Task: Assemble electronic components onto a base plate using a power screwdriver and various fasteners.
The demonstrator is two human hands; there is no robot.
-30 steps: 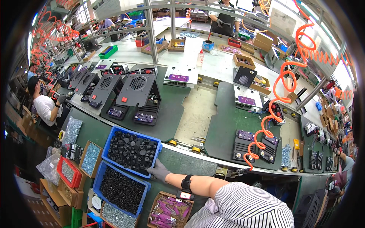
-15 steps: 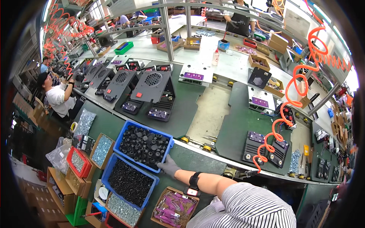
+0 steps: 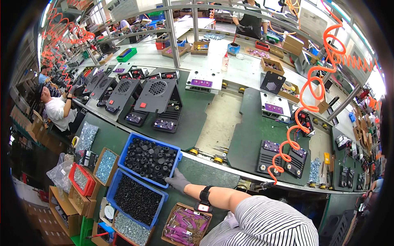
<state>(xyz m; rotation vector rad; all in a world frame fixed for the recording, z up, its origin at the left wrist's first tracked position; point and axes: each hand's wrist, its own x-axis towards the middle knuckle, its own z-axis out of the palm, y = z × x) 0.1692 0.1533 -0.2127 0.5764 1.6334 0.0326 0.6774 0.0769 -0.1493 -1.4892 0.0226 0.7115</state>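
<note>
Reaching leftward, my right hand (image 3: 178, 181), in a grey glove, grips the near right corner of a blue bin (image 3: 179, 158). One finger lies over the rim and the others are partly hidden against the outer wall. Inside are many black round cap-like parts (image 3: 150, 160). Just nearer stands a second blue bin (image 3: 161, 205) with small black screw-like pieces (image 3: 137, 199). A cardboard box of purple-handled parts (image 3: 184, 225) is below my forearm, which wears a black strap with a small device (image 3: 203, 207). My left hand is out of view.
Boxes of silvery hardware (image 3: 131, 229), a red tray (image 3: 82, 180) and plastic bags (image 3: 61, 176) crowd the left. Beyond the bins, dark perforated housings (image 3: 158, 96) line the conveyor. An orange coiled hose (image 3: 310, 94) hangs at right. A co-worker (image 3: 59, 108) stands far left, another (image 3: 248, 22) at the back.
The whole view has shifted slightly, so things appear a little further left. My right hand stays at the same corner of the blue bin.
</note>
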